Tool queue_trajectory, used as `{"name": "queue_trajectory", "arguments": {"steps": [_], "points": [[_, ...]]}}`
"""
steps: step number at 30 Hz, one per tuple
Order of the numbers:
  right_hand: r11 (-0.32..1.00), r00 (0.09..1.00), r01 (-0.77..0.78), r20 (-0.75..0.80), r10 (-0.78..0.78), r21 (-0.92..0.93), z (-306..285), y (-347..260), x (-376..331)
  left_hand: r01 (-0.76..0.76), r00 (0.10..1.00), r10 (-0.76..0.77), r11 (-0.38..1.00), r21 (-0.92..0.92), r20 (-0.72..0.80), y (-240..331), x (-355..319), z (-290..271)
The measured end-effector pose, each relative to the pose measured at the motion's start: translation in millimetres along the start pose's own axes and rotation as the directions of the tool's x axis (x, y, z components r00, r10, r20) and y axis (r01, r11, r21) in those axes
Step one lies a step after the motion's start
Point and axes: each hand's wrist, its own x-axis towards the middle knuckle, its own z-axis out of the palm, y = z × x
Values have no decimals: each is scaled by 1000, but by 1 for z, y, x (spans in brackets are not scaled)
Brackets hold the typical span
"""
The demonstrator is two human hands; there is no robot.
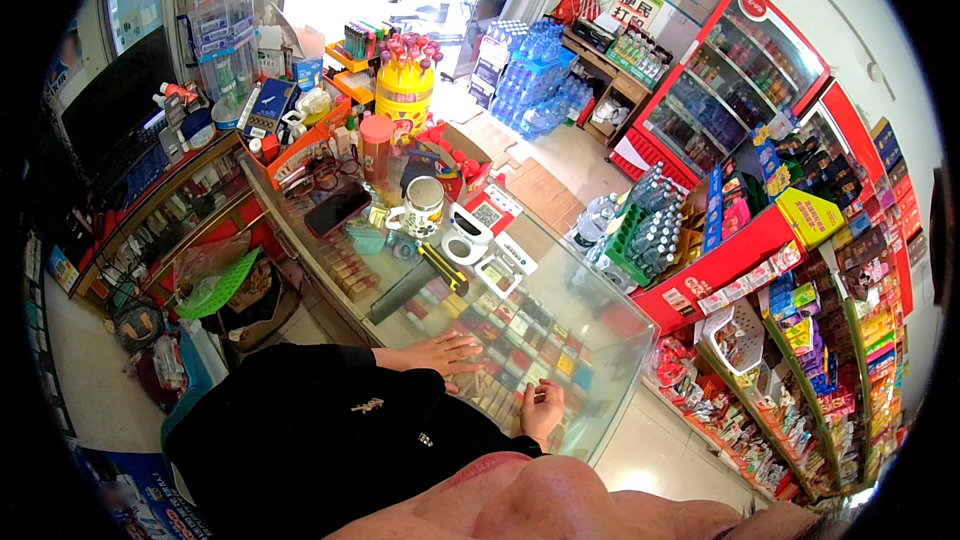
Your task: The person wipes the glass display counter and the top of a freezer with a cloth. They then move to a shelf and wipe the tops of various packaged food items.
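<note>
My left hand (440, 355) lies flat on the glass counter (590, 340), fingers stretched out, holding nothing. To its right, near the counter's front edge, my right hand (541, 410) rests on the glass, empty, with loosely bent fingers slightly apart. Rows of small cigarette packs (520, 345) show through the top beneath both hands. Beyond my left hand lies a black-and-yellow handheld device (440, 270). Farther off are a white payment speaker (466, 236), a small white-framed stand (503, 271), a patterned mug (424, 207) and a dark phone (338, 209).
A yellow tub of lollipops (405, 90) and a pink-lidded jar (377, 150) stand at the counter's far end. Bottled water packs (540, 65) are stacked on the floor. A red drinks fridge (735, 70) and snack shelves (790, 370) line the right; a monitor (115, 115) stands left.
</note>
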Motion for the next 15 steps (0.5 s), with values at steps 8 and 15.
{"name": "queue_trajectory", "arguments": {"steps": [8,15], "points": [[1000,1000,0,-1,0,-13,1,5,0,11,999,-11,1000,21,42,4,3,-7],[1000,1000,5,-6,-5,-13,0,0,0,19,999,-19,1000,15,40,4,2,-8]]}}
